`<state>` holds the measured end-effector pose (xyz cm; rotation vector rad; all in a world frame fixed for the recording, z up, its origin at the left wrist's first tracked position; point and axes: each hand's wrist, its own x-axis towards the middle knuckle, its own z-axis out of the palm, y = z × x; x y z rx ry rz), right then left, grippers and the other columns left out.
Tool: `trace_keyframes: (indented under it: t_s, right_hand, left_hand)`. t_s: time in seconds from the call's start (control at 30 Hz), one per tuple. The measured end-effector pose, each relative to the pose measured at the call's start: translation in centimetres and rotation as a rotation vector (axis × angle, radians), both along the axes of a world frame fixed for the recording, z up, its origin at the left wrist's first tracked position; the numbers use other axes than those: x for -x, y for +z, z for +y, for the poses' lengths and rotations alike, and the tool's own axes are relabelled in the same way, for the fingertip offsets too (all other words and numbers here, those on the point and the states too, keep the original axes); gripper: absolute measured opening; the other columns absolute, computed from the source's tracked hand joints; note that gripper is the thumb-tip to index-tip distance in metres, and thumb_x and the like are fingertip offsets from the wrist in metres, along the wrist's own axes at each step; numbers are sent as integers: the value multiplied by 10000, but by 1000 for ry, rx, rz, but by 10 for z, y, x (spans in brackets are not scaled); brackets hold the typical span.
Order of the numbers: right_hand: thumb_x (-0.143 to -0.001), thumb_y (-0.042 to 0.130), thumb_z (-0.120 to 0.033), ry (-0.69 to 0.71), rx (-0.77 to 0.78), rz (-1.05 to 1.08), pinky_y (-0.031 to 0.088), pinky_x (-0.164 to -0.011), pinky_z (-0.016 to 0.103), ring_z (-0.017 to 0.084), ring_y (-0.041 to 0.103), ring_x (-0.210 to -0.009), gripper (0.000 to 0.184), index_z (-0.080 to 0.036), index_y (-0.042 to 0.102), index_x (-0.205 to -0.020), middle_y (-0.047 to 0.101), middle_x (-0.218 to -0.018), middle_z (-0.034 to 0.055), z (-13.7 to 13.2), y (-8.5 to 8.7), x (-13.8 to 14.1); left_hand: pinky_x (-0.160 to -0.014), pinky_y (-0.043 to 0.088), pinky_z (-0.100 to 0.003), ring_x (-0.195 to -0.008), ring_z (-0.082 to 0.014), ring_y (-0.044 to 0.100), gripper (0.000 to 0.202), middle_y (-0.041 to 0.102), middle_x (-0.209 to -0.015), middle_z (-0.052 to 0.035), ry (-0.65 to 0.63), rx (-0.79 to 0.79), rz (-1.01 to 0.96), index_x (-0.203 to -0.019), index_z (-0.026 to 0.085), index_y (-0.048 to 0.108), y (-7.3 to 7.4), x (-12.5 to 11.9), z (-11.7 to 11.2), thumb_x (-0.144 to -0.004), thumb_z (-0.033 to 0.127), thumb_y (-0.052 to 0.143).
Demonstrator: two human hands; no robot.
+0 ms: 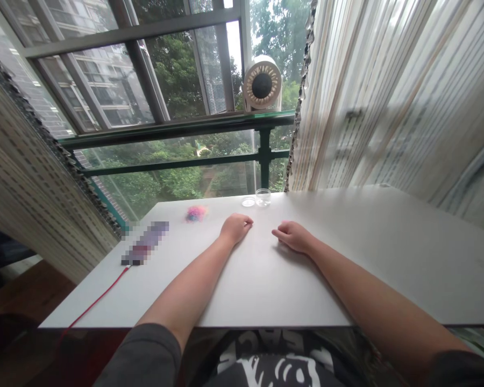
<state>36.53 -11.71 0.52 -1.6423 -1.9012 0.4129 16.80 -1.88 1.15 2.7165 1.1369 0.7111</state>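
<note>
Left hand (234,229) and right hand (293,236), curled, contents unclear, seem idle near the table's (266,290) far-edge clear jar (263,198); grasping needs uncurling.

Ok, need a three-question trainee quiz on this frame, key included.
1. True or false: the small multicoloured pile is nearer the bare left hand than the bare right hand.
2. In this view, the clear round container stands (a) left of, (b) right of or (c) on top of the thin clear disc?
3. Fill in: the thin red cable reaches the ____ edge of the white tabletop.

Key: 1. True. 2. b. 3. Near.
</note>
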Motion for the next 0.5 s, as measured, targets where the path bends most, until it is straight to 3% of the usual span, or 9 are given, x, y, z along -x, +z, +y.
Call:
trace_keyframes:
  t_s: [0.23,0.37,0.5]
  right_hand:
    - [-764,417,-448,-2,14,-13,377,-666,234,161,541,-672,420,-167,569,-491,536,-500,21,-3,5,2]
    - [-765,414,-440,-5,34,-24,381,-678,244,174,554,-710,407,-169,566,-502,559,-534,27,-4,6,2]
    - [-764,420,-431,-6,46,-23,380,-685,244,180,560,-737,394,-169,565,-507,584,-562,35,-4,6,2]
  left_hand:
    - [-869,399,-288,-946,-186,536,231,647,-941,-25,-20,22,-65,-927,232,646,1,5,-5,-736,279,524]
    - [-939,362,-300,-1025,-184,507,308,617,-1037,-13,46,23,-175,-1020,221,598,7,29,-1,-725,212,514]
    - [-922,379,-309,-998,-189,528,273,616,-1024,-36,238,-31,-327,-982,188,595,11,69,19,-726,223,506]
